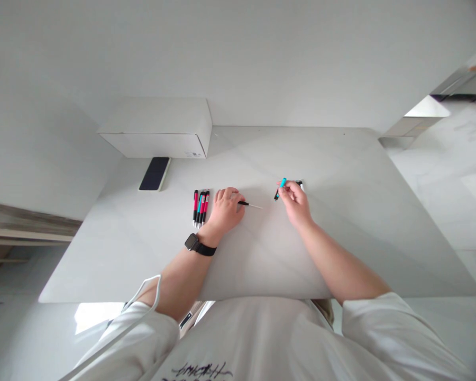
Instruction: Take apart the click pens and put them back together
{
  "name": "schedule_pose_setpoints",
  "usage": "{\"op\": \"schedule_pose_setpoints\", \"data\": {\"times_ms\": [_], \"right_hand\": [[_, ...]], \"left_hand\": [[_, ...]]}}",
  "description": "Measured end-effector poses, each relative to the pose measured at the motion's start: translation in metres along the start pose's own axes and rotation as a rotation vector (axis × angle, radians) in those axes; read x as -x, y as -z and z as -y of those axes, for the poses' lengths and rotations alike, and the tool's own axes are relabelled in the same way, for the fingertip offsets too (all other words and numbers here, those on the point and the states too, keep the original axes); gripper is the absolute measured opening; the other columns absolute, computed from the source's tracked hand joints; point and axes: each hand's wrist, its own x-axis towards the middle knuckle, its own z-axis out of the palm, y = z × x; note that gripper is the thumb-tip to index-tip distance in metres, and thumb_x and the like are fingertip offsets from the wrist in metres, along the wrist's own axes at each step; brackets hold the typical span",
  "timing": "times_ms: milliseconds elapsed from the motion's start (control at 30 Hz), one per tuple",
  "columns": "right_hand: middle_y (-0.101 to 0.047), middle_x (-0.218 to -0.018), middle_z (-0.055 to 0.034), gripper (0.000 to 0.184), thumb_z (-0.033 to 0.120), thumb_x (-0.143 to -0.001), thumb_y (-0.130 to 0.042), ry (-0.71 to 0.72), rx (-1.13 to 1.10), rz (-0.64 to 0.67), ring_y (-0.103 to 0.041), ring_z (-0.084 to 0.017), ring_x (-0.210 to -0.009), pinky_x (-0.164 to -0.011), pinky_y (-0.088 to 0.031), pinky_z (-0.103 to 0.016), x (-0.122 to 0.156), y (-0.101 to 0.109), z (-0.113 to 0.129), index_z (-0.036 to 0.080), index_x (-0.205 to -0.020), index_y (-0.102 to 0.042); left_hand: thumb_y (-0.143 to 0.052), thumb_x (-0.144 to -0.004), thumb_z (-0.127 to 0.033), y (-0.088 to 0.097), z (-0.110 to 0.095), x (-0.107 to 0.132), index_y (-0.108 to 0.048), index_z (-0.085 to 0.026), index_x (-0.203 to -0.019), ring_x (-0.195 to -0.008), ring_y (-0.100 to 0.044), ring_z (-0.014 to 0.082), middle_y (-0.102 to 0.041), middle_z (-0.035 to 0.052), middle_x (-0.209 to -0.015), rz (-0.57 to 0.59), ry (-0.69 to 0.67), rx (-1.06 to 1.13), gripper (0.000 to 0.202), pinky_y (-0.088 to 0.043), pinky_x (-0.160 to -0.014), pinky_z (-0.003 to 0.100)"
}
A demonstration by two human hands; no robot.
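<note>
My left hand [227, 209] rests on the white table [341, 222], its fingers curled on a thin pen refill [250, 205] with a black end that points right. My right hand [295, 200] pinches a teal and black pen barrel [281, 186] just above the tabletop. A small white and black pen part [300, 184] lies right behind that hand. Several pink, teal and black pens [200, 207] lie side by side just left of my left hand. A black watch [193, 243] sits on my left wrist.
A white cardboard box [158, 128] stands at the table's back left corner against the wall. A dark phone [155, 173] lies flat in front of it. The table's right edge drops to a glossy white floor [452, 174].
</note>
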Motion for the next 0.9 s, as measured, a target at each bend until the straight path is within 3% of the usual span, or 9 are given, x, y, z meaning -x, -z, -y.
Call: {"op": "schedule_pose_setpoints", "data": {"times_ms": [167,333,900], "right_hand": [[-0.068,-0.104,-0.0073,0.030,0.048,-0.101,-0.061,0.162,0.344,0.080,-0.066,-0.024,-0.093,-0.087,-0.057,-0.041,0.000,0.004,0.005,0.028,-0.122,-0.069],[-0.069,-0.102,-0.0080,0.020,0.040,-0.100,-0.062,0.191,0.490,0.089,-0.065,-0.025,-0.091,-0.087,-0.057,-0.042,0.001,0.004,0.003,0.027,-0.114,-0.068],[-0.070,-0.105,-0.0087,0.013,0.031,-0.101,-0.062,0.225,0.570,0.192,-0.067,-0.026,-0.100,-0.093,-0.055,-0.042,0.003,0.003,0.007,0.027,-0.111,-0.070]], "left_hand": [[-0.064,-0.097,-0.024,0.003,-0.001,-0.003,-0.071,-0.025,-0.108,-0.127,-0.055,0.0322,-0.061,0.0120,-0.135,-0.073,-0.021,0.086,0.013,-0.043,-0.111,0.053],[-0.059,-0.101,-0.026,0.009,-0.003,-0.007,-0.067,-0.026,-0.112,-0.113,-0.062,0.0290,-0.070,0.0095,-0.116,-0.150,0.022,0.150,0.013,-0.045,-0.104,0.048],[-0.060,-0.101,-0.030,0.009,-0.004,-0.006,-0.069,-0.027,-0.107,-0.106,-0.062,0.0292,-0.072,0.0081,-0.106,-0.159,0.040,0.140,0.010,-0.043,-0.102,0.048]]}}
